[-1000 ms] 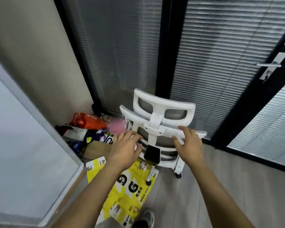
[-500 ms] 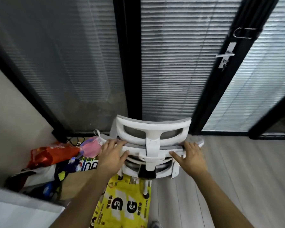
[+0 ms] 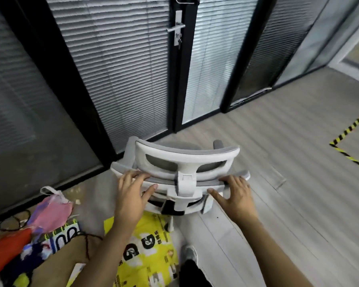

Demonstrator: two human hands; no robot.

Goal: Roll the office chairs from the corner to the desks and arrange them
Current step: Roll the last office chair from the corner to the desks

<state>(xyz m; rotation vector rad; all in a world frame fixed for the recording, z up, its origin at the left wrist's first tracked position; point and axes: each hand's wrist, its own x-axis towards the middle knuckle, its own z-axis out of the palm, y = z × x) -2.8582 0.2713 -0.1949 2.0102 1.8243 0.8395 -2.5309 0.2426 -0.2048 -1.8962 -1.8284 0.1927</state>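
Rolled out from the corner since half a second back: office chair (image 3: 184, 156) now on the pale wood floor (image 3: 278, 166), before the black-framed glass door and below its handle (image 3: 175, 29), backrest toward the camera. Earlier pressed against the heap of bags; now just right of it. Left grip (image 3: 131, 195) clamped on the backrest's top rail left of the headrest post, fingers over the edge, thumb beneath. Right grip (image 3: 236, 195) clamped likewise near the rail's right end, thumb spread inward. Yellow bag (image 3: 145, 251) under the left forearm, at the chair's base. Pink bag (image 3: 54, 210) farther left by the glass. Grey shoe (image 3: 190, 255) just behind the chair. Black-and-yellow tape (image 3: 348, 129) well off right.
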